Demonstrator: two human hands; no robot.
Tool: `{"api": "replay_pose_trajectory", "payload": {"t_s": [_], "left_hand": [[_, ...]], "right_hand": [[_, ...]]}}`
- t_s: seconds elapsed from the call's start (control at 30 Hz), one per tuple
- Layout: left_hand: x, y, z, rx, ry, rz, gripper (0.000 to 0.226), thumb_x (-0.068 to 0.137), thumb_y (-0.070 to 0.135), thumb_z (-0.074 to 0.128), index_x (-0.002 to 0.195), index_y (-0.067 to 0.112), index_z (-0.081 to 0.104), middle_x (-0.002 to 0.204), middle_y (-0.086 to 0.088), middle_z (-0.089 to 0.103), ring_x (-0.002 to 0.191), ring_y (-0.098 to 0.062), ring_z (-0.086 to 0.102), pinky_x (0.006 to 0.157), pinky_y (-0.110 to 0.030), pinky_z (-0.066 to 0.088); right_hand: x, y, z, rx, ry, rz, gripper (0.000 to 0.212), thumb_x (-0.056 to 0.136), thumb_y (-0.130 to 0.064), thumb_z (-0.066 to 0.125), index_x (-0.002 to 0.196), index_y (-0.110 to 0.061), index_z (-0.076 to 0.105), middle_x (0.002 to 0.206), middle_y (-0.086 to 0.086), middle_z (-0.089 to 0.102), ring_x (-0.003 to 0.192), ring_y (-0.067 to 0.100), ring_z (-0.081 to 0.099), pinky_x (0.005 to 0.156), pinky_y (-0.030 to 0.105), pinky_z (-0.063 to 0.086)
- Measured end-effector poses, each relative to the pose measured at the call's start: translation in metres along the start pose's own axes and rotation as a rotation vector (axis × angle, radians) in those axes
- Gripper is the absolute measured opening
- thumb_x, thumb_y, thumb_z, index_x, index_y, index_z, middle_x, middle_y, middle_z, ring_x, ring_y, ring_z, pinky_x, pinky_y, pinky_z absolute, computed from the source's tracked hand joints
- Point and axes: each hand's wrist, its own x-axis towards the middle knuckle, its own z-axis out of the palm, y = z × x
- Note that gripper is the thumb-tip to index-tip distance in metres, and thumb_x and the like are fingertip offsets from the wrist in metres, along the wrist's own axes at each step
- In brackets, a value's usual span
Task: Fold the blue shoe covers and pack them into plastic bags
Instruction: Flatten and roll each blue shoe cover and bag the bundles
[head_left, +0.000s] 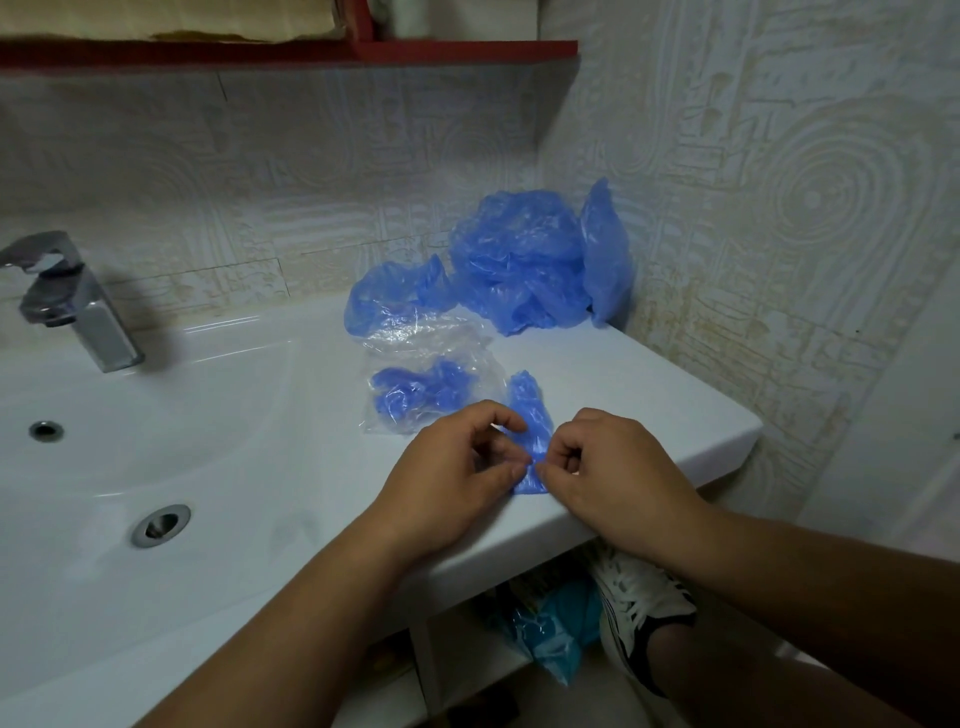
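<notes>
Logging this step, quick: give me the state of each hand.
Left hand: closed, fingers pinching the blue shoe cover.
Right hand: closed, fingers pinching the near end of the same cover.

The sink (649, 395) is smooth glossy white, the faucet (78, 306) on its back rim polished metal, the shoe covers (514, 260) on its right ledge thin crinkled translucent blue plastic, the plastic bag (426, 338) there clear and wrinkled, the wall (779, 208) behind it matt, embossed.
</notes>
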Motion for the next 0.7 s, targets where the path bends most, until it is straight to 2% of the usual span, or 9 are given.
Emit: {"api": "replay_pose_trajectory", "payload": {"t_s": [0.13, 0.3, 0.4, 0.5, 0.57, 0.7], "left_hand": [[-0.001, -0.002, -0.001, 0.137, 0.062, 0.086, 0.021, 0.082, 0.014, 0.076, 0.096, 0.03, 0.07, 0.094, 0.016, 0.067, 0.085, -0.006, 0.06, 0.077, -0.017, 0.047], [0.0, -0.002, 0.002, 0.286, 0.044, 0.114, 0.012, 0.083, 0.017, 0.073, 0.084, 0.028, 0.074, 0.089, 0.012, 0.067, 0.086, -0.004, 0.06, 0.079, -0.028, 0.049], [0.001, -0.003, 0.002, 0.296, 0.051, 0.104, 0.011, 0.084, 0.018, 0.071, 0.086, 0.027, 0.075, 0.089, 0.013, 0.067, 0.084, -0.003, 0.059, 0.079, -0.027, 0.049], [0.001, -0.001, 0.001, 0.287, 0.035, 0.091, 0.013, 0.08, 0.018, 0.068, 0.087, 0.026, 0.076, 0.091, 0.013, 0.068, 0.087, -0.003, 0.06, 0.083, -0.026, 0.049], [0.0, 0.0, -0.001, 0.265, 0.017, 0.072, 0.024, 0.069, 0.021, 0.062, 0.087, 0.027, 0.075, 0.094, 0.015, 0.068, 0.092, -0.003, 0.06, 0.087, -0.025, 0.048], [-0.005, 0.003, -0.003, 0.303, -0.039, 0.099, 0.032, 0.062, 0.032, 0.062, 0.092, 0.031, 0.073, 0.098, 0.019, 0.065, 0.095, -0.004, 0.058, 0.088, -0.024, 0.046]], "right_hand": [[0.003, -0.001, 0.002, -0.035, -0.006, 0.03, 0.016, 0.086, -0.029, 0.065, 0.073, -0.021, 0.065, 0.081, -0.006, 0.056, 0.073, 0.009, 0.055, 0.073, 0.03, 0.049], [0.002, -0.004, 0.001, -0.008, 0.019, -0.013, 0.025, 0.084, -0.025, 0.072, 0.069, -0.03, 0.052, 0.083, -0.009, 0.053, 0.075, 0.009, 0.054, 0.072, 0.026, 0.046], [-0.002, 0.003, -0.006, 0.048, -0.031, -0.103, 0.006, 0.087, -0.027, 0.071, 0.086, -0.031, 0.068, 0.092, -0.011, 0.055, 0.08, 0.004, 0.055, 0.075, 0.022, 0.046], [-0.004, 0.009, -0.014, 0.047, -0.123, -0.128, 0.023, 0.089, -0.035, 0.068, 0.11, -0.028, 0.073, 0.099, -0.013, 0.054, 0.091, 0.002, 0.055, 0.086, 0.022, 0.047], [-0.003, 0.009, -0.016, 0.001, -0.162, -0.145, 0.032, 0.088, -0.038, 0.069, 0.119, -0.029, 0.07, 0.104, -0.014, 0.053, 0.097, 0.003, 0.054, 0.093, 0.024, 0.046], [-0.001, 0.01, -0.016, -0.047, -0.156, -0.161, 0.029, 0.09, -0.034, 0.068, 0.118, -0.029, 0.07, 0.104, -0.013, 0.055, 0.097, 0.004, 0.051, 0.092, 0.024, 0.044]]}}
